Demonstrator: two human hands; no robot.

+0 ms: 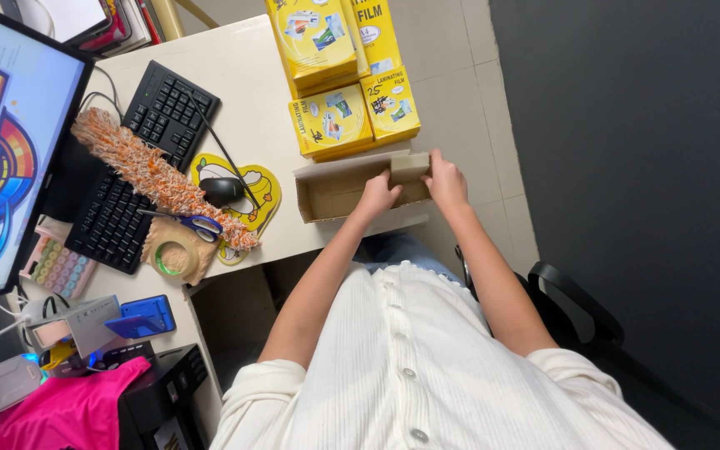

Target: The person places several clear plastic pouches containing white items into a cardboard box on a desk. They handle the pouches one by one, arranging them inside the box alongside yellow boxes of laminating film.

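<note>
The open brown cardboard box (352, 190) sits at the counter (252, 100) edge nearest the person, just in front of the yellow film packets (352, 117). The left hand (377, 196) braces its front wall while the right hand (446, 179) pinches a folded cardboard flap (410, 168) at its right end. Folding that flap cleanly likely calls for a steady left grip, with the flap pressed square along its crease.
</note>
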